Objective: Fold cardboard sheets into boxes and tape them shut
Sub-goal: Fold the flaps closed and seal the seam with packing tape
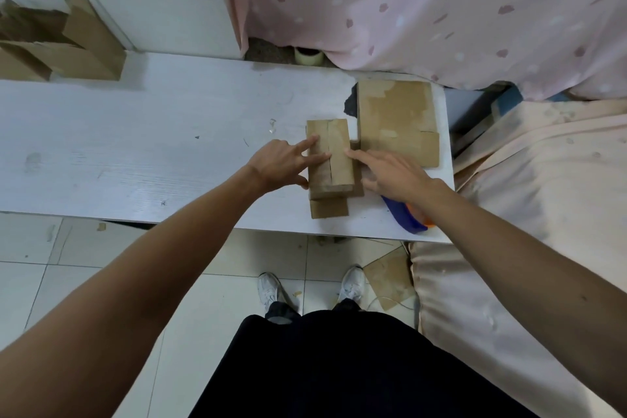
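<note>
A small brown cardboard box (334,142) stands on the white table (135,146), its two top flaps folded shut with a seam down the middle and one flap sticking out at the near end. My left hand (280,163) rests on the box's left side, fingers spread over the left flap, thumb against the side. My right hand (390,173) lies flat at the box's right, index fingertip touching the right flap. A stack of flat cardboard sheets (397,119) lies just right of the box. A blue and orange tape dispenser (405,215) is partly hidden under my right wrist.
A roll of tape (308,55) stands at the table's far edge by a pink spotted curtain (441,10). Folded cardboard boxes (57,44) are piled at the far left. A peach-covered bed (526,214) borders the table's right. Cardboard scraps (390,276) lie on the tiled floor near my shoes.
</note>
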